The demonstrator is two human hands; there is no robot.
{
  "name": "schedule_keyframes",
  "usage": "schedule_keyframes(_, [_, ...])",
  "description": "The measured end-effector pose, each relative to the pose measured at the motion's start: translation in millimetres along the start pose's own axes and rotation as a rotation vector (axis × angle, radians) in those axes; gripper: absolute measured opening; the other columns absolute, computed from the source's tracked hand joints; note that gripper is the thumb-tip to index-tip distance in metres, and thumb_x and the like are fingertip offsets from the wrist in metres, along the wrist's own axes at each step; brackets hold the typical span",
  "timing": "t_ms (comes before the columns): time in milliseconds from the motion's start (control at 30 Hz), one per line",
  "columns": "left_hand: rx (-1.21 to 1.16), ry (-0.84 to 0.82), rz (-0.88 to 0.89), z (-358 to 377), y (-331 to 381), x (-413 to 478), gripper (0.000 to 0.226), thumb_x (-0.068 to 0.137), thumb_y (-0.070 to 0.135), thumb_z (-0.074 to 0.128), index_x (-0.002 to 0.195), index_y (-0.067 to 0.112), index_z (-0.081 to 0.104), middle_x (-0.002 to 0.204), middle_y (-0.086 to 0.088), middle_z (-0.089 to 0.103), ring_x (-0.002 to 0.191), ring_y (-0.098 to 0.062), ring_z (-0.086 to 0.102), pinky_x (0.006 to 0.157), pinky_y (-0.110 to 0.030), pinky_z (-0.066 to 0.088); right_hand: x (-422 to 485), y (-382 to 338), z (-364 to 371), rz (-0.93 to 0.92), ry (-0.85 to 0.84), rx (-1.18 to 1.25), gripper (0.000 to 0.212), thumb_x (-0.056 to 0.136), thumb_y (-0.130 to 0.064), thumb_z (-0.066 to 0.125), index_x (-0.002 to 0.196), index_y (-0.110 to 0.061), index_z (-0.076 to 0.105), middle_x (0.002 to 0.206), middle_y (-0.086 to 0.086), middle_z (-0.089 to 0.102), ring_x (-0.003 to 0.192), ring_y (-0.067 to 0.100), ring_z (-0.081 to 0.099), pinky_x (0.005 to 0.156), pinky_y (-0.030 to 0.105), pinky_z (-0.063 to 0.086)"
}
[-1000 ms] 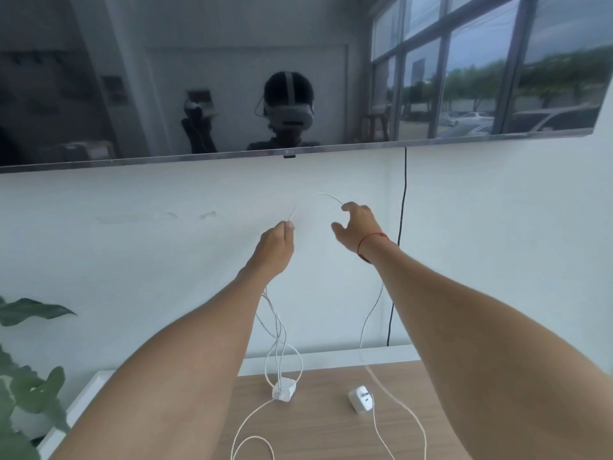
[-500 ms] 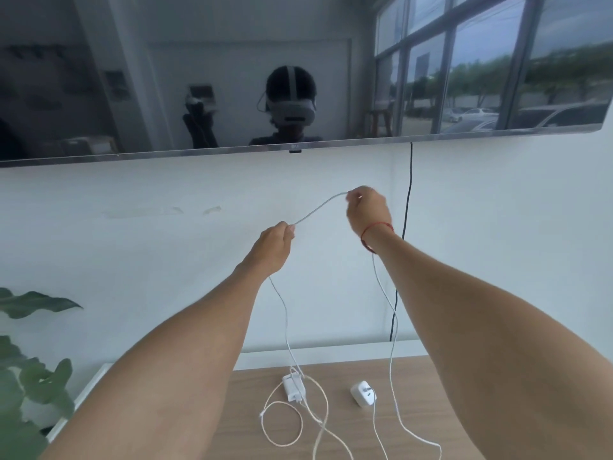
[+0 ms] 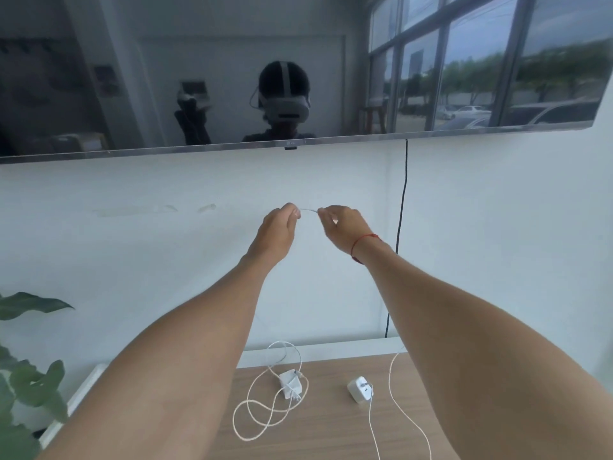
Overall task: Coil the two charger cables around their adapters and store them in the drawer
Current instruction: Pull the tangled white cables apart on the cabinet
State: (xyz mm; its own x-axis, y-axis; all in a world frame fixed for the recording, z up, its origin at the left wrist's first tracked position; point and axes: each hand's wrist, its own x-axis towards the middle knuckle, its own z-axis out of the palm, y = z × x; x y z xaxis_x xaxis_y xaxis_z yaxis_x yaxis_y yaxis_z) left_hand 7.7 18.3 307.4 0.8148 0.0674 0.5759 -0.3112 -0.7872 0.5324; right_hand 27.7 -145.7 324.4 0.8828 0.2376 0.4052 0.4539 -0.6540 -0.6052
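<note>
Head view: I see both arms raised toward the white wall (image 3: 132,247). My left hand (image 3: 275,232) and right hand (image 3: 341,227) pinch a short span of white cable (image 3: 309,210) between them, at twelve o'clock from the two adapters. On the wooden tabletop (image 3: 331,426), the left adapter (image 3: 289,383) lies amid loose cable loops (image 3: 262,410); the right adapter (image 3: 360,390) sits at its three o'clock, well apart, its cable (image 3: 373,426) trailing toward six o'clock. A red string (image 3: 361,242) circles my right wrist.
</note>
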Motion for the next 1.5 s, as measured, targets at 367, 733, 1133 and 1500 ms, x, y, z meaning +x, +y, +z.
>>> schedule_keyframes(367, [0.102, -0.086, -0.209, -25.1, -42.7, -27.0, 0.040, 0.104, 0.036, 0.031, 0.094, 0.006, 0.056, 0.098, -0.005, 0.061, 0.089, -0.028, 0.055, 0.080, -0.035, 0.045, 13.8, 26.6, -29.5, 0.345, 0.385, 0.030, 0.033, 0.100, -0.027, 0.035, 0.102, -0.005, 0.060, 0.116, 0.019, 0.061, 0.102, 0.035, 0.058, 0.077, 0.034, 0.042])
schedule_keyframes(733, [0.094, -0.106, -0.056, -8.3, -4.2, -14.5, 0.039, 0.104, 0.034, 0.032, 0.098, 0.005, 0.058, 0.099, -0.011, 0.063, 0.090, -0.031, 0.057, 0.081, -0.041, 0.049, -2.6, -3.3, 1.2, 0.019, -0.098, -0.032, 0.041, 0.088, -0.039, 0.049, 0.057, -0.011, 0.049, 0.058, 0.003, 0.047, 0.059, 0.026, 0.044, 0.057, 0.028, 0.037])
schedule_keyframes(1133, [0.074, -0.105, -0.232, -26.8, -46.4, -34.0, 0.040, 0.104, 0.031, 0.034, 0.097, 0.001, 0.059, 0.100, -0.006, 0.060, 0.089, -0.026, 0.052, 0.076, -0.029, 0.039, 1.4, 52.9, -57.3, 0.438, 0.283, -0.052, 0.040, 0.095, -0.034, 0.042, 0.093, -0.003, 0.066, 0.103, 0.021, 0.064, 0.102, 0.038, 0.060, 0.077, 0.033, 0.041])
schedule_keyframes(1500, [0.057, -0.134, -0.021, 7.2, 24.2, -8.4, 0.038, 0.104, 0.035, 0.031, 0.097, 0.008, 0.057, 0.088, -0.002, 0.057, 0.079, -0.025, 0.053, 0.076, -0.038, 0.048, -11.4, 5.5, -11.1, 0.027, 0.250, -0.328, 0.080, 0.097, -0.035, 0.047, 0.153, -0.004, -0.002, 0.162, 0.009, 0.002, 0.149, 0.023, 0.009, 0.120, 0.040, 0.017])
